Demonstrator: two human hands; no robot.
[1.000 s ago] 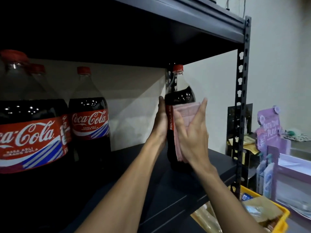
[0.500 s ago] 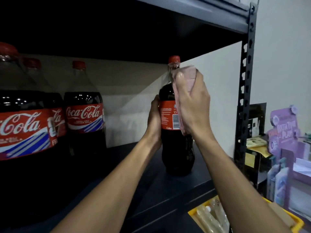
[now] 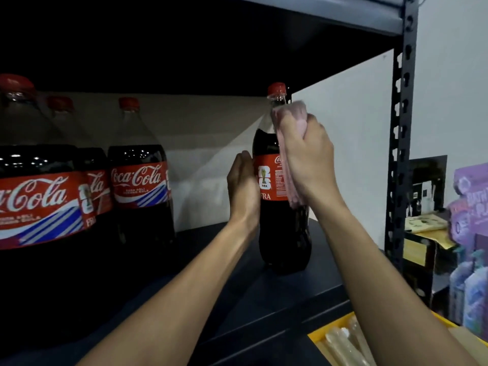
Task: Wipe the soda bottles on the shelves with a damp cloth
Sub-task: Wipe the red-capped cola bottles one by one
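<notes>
Currently on my feed, entries as follows.

1. Soda bottle [image 3: 284, 233]: stands upright on the dark shelf [image 3: 237, 299], between the two hands and apart from the other stock. Its red cap [image 3: 276, 88] shows bare just above the right fingertips.

2. Left hand [image 3: 244, 186]: fingers curve round the bottle's far side at label height, and the fingertips are hidden from me behind it. I judge this a brace, so the bottle neither turns nor tips under the rubbing.

3. Right hand [image 3: 306, 157]: fingers are closed tight on a bunched pink cloth [image 3: 290, 120], pressing it to the bottle's shoulder. A tail of cloth hangs below the palm, across the label. I take the bunching to give a firm pad for the curved plastic.

4. Three more bottles, namely the nearest [image 3: 39, 202], the middle [image 3: 97, 186] and the farthest [image 3: 140, 180]: upright and well left of the left knuckles, touched by neither hand. I cannot tell whether they have been wiped.

5. Rack post [image 3: 401, 154]: right of the right knuckles, well apart.

Assessment: upper body being wiped; the lower body is not under the cloth.
</notes>
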